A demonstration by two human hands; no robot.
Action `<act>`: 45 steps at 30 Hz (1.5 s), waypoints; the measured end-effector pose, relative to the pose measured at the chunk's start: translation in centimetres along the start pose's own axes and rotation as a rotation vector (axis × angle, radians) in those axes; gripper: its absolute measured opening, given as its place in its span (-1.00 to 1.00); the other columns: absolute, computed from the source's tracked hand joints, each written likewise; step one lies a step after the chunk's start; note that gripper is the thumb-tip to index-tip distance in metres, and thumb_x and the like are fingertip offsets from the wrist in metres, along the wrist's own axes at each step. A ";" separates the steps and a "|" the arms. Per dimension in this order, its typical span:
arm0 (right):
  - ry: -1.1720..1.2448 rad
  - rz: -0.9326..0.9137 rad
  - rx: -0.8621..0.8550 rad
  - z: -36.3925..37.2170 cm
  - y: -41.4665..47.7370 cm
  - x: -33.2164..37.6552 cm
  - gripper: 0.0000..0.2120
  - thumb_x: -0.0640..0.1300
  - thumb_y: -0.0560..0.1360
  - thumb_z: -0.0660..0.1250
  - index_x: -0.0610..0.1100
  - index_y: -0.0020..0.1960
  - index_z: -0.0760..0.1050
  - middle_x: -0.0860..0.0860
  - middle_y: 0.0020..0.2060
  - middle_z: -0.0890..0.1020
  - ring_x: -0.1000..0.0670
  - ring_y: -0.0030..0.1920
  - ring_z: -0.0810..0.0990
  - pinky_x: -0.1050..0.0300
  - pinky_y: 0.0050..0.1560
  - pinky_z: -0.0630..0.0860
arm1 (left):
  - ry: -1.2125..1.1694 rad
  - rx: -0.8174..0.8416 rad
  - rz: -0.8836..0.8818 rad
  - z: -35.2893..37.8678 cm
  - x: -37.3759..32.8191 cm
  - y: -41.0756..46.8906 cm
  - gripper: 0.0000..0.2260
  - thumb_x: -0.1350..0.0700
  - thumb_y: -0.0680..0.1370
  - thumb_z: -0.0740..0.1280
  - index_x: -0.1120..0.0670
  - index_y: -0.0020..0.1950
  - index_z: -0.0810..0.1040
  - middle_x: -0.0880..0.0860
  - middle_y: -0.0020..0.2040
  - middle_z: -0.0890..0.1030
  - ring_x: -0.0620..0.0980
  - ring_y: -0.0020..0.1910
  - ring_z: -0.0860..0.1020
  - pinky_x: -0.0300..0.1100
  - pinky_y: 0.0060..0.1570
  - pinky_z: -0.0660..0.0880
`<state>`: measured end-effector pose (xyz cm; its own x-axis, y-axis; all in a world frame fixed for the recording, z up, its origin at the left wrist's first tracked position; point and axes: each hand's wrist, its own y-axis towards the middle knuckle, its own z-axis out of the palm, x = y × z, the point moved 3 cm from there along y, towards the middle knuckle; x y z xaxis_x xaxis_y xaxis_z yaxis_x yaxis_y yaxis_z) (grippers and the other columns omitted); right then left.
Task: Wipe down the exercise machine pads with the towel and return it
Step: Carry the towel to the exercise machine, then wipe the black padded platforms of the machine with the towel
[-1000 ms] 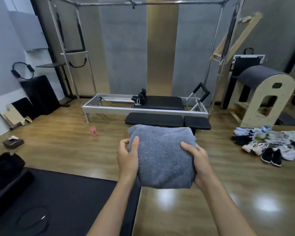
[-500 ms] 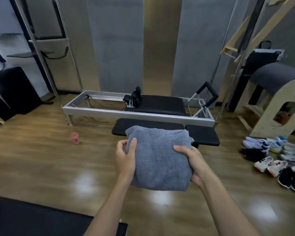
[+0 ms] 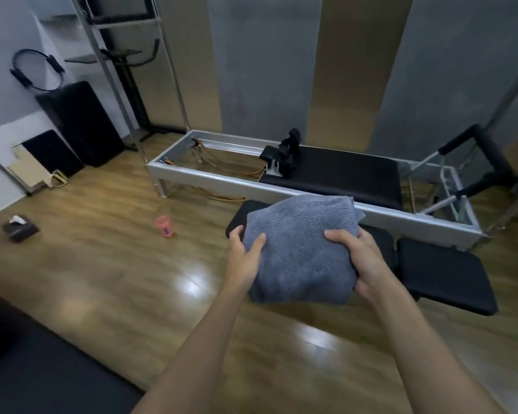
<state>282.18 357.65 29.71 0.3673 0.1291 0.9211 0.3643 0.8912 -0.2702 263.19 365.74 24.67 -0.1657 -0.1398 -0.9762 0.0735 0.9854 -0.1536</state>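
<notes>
Machine (image 3: 311, 180) closer and larger than half a second ago; view swung left, shoes gone from sight. Towel (image 3: 302, 249), grey, folded, held up off the floor in front of the low black pads (image 3: 443, 273), covering part of the nearer one. Left hand (image 3: 245, 261) clasps its left edge, thumb on top. Right hand (image 3: 362, 258) closed on its right edge, fingers over the top. Pink cup (image 3: 164, 225) on floor, left, well apart.
</notes>
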 end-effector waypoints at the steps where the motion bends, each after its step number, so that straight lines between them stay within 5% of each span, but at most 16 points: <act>1: -0.012 0.003 -0.001 0.4 2.5 -0.1 -0.79 -0.32 0.44 0.39 -0.21 0.07 0.54 -0.12 -0.11 0.70 -0.04 -0.18 0.70 0.11 -0.22 0.60 | 0.022 -0.001 -0.038 0.3 0.4 2.4 -0.40 -0.06 0.54 0.34 0.00 0.51 0.17 0.10 0.43 0.39 0.08 0.36 0.42 0.04 0.36 0.38; 6: -0.200 -0.093 -0.007 2.2 15.4 -3.2 -0.78 -0.24 0.43 0.44 -0.07 0.06 0.56 -0.05 -0.08 0.72 -0.05 -0.08 0.71 -0.03 0.00 0.61 | 0.058 0.056 -0.072 2.0 5.8 15.3 -0.38 -0.05 0.55 0.35 -0.01 0.53 0.15 0.12 0.37 0.43 0.10 0.34 0.44 0.08 0.35 0.38; 13: -0.733 -0.530 -0.072 5.4 36.0 -15.0 -0.74 -0.21 0.48 0.36 0.01 0.12 0.46 0.14 -0.09 0.60 0.08 -0.06 0.60 0.12 -0.03 0.54 | 0.058 -0.031 -0.078 1.0 25.8 33.6 -0.53 -0.04 0.58 0.30 0.01 0.45 0.28 0.13 0.23 0.53 0.15 0.19 0.54 0.10 0.23 0.47; 17: -1.197 -0.730 -0.176 8.9 45.6 -22.8 -0.63 -0.13 0.48 0.36 -0.11 0.25 0.37 -0.14 -0.01 0.63 -0.22 -0.04 0.59 -0.06 -0.07 0.52 | 0.031 -0.036 -0.020 1.6 32.6 41.5 -0.61 -0.05 0.62 0.22 0.01 0.42 0.34 0.05 0.20 0.54 0.09 0.19 0.53 0.08 0.25 0.47; 20: -1.602 -0.555 0.114 10.5 51.1 -32.4 -0.61 0.04 0.46 0.40 -0.05 0.18 0.34 -0.10 0.05 0.59 -0.16 0.00 0.56 -0.07 0.03 0.46 | 0.006 -0.055 -0.009 2.5 35.3 45.9 -0.65 -0.08 0.63 0.16 0.02 0.36 0.40 0.06 0.22 0.53 0.08 0.19 0.52 0.09 0.27 0.45; 22: -1.572 -0.343 0.299 10.1 53.9 -37.9 -0.62 0.19 0.49 0.32 0.02 0.17 0.34 -0.02 0.07 0.56 -0.01 0.00 0.53 -0.05 0.12 0.47 | 0.008 -0.067 -0.005 3.0 36.7 48.4 -0.65 -0.13 0.59 0.17 0.02 0.29 0.45 0.10 0.20 0.56 0.08 0.15 0.55 0.11 0.23 0.48; 25: -1.529 -0.334 0.153 8.7 58.6 -40.7 -0.58 0.21 0.59 0.10 0.02 0.35 0.29 -0.07 0.32 0.45 -0.08 0.28 0.42 -0.12 0.32 0.33 | 0.112 -0.046 -0.015 3.9 38.3 52.0 -0.68 -0.10 0.61 0.16 0.03 0.28 0.47 0.05 0.12 0.58 0.02 0.09 0.56 0.04 0.16 0.51; 27: -1.627 -0.315 0.100 8.9 61.3 -41.4 -0.46 0.26 0.59 -0.01 0.04 0.49 0.13 -0.11 0.51 0.21 -0.17 0.50 0.14 -0.25 0.45 0.08 | 0.200 -0.041 -0.010 4.5 38.7 54.3 -0.69 -0.04 0.64 0.15 0.05 0.30 0.46 0.05 0.15 0.58 -0.01 0.11 0.54 -0.02 0.18 0.49; 30: -1.682 -0.289 0.067 10.4 64.6 -43.1 -0.34 0.36 0.55 -0.15 0.07 0.56 -0.07 -0.14 0.57 -0.02 -0.23 0.55 -0.09 -0.36 0.45 -0.17 | 0.346 -0.060 0.008 5.3 38.6 58.5 -0.64 -0.03 0.64 0.14 0.09 0.37 0.42 0.06 0.23 0.56 0.02 0.20 0.51 -0.05 0.23 0.43; 37: -1.728 -0.399 -0.089 10.5 67.2 -44.7 -0.29 0.35 0.50 -0.06 0.00 0.53 0.19 -0.20 0.50 0.23 -0.31 0.49 0.13 -0.44 0.39 -0.01 | 0.617 -0.105 0.105 8.3 41.0 65.6 -0.81 -0.07 0.58 0.23 0.04 0.02 0.48 0.00 -0.03 0.58 0.01 -0.03 0.54 0.01 0.15 0.35; 45: -1.689 -0.316 -0.042 10.8 67.1 -44.3 -0.35 0.28 0.53 0.06 -0.03 0.52 0.19 -0.21 0.50 0.22 -0.29 0.51 0.12 -0.43 0.41 -0.04 | 0.687 -0.084 0.087 8.8 39.1 65.1 -0.76 -0.08 0.55 0.25 0.09 0.00 0.47 -0.03 -0.07 0.55 0.04 -0.04 0.54 0.11 0.11 0.41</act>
<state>281.16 416.45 -26.18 -0.9463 0.2683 0.1804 0.2700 0.9627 -0.0155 270.11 423.61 -24.88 -0.7496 0.0056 -0.6619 0.0429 0.9983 -0.0401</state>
